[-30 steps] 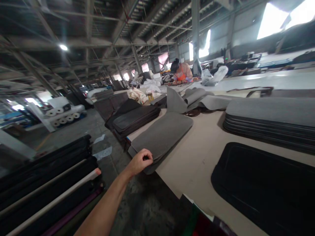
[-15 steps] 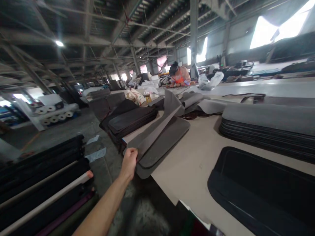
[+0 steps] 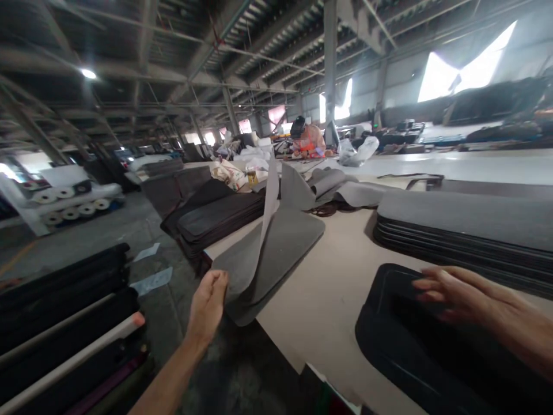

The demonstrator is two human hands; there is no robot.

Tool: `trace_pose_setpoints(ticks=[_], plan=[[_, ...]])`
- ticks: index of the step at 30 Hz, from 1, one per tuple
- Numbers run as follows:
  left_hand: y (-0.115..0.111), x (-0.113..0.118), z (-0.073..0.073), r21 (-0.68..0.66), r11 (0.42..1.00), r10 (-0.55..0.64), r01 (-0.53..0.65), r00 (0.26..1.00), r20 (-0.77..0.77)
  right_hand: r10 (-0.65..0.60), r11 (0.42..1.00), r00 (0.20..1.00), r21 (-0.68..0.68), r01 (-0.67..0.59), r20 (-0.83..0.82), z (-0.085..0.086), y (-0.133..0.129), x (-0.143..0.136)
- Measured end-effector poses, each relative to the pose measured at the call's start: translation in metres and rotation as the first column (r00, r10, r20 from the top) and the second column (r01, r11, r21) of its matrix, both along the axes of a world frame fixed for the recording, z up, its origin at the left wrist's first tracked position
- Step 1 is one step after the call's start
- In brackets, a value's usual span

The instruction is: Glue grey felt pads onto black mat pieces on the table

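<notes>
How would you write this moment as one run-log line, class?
left hand: gripping near corner of grey sheet, partly lifted | right hand: over black mat, nothing seen held | beyond mat: grey-topped stack

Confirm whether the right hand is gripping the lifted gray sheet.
No, the left hand grips the lifted gray sheet by its edge, while the right hand is over the black mat.

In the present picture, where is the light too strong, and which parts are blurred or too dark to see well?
Head view: the bright window at upper right is washed out to white; head view: the right hand looks motion-blurred, the left hand gripping the gray sheet clearer; head view: the black mat is very dark, hiding surface detail.
</notes>
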State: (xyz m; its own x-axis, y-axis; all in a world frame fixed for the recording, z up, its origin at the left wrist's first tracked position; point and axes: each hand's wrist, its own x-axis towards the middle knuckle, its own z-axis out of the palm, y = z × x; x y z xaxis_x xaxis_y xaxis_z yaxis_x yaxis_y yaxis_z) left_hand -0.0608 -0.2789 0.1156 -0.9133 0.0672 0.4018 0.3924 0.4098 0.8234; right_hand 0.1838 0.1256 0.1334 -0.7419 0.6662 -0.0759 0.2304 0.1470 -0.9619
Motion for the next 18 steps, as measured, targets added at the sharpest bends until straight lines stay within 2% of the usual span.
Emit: trace_pose_setpoints(ticks=[2, 3, 5, 8, 11, 14, 16, 18], plan=[[-0.005, 0.007, -0.002, -0.107, 0.983, -0.140, 0.150, 0.986, 0.093, 0.138, 0.965, 0.989, -0.216, -0.147, -0.055, -0.002, -0.006, -0.029], [-0.007, 0.010, -0.004, -0.186, 0.951, -0.216, 0.245, 0.963, 0.163, 0.188, 0.928, 0.978, -0.310, -0.207, -0.091, -0.003, -0.010, -0.043], [-0.007, 0.016, -0.009, -0.371, 0.834, -0.316, 0.410, 0.904, 0.288, 0.233, 0.861, 0.963, -0.432, -0.269, -0.134, -0.005, -0.017, -0.067], [-0.004, 0.023, -0.013, -0.605, 0.635, -0.363, 0.480, 0.877, 0.314, 0.284, 0.790, 0.945, -0.519, -0.326, -0.162, -0.006, -0.026, -0.092], [0.002, 0.028, -0.011, -0.744, 0.479, -0.374, 0.466, 0.875, 0.307, 0.324, 0.768, 0.927, -0.520, -0.375, -0.190, -0.003, -0.036, -0.107], [0.008, 0.031, -0.006, -0.814, 0.368, -0.370, 0.450, 0.874, 0.316, 0.388, 0.792, 0.902, -0.431, -0.432, -0.191, 0.006, -0.047, -0.117], [0.009, 0.032, -0.005, -0.825, 0.344, -0.390, 0.449, 0.867, 0.310, 0.428, 0.828, 0.890, -0.327, -0.455, -0.156, 0.014, -0.053, -0.122], [0.008, 0.031, -0.008, -0.801, 0.374, -0.416, 0.467, 0.856, 0.305, 0.432, 0.865, 0.897, -0.237, -0.443, -0.100, 0.021, -0.057, -0.128]])
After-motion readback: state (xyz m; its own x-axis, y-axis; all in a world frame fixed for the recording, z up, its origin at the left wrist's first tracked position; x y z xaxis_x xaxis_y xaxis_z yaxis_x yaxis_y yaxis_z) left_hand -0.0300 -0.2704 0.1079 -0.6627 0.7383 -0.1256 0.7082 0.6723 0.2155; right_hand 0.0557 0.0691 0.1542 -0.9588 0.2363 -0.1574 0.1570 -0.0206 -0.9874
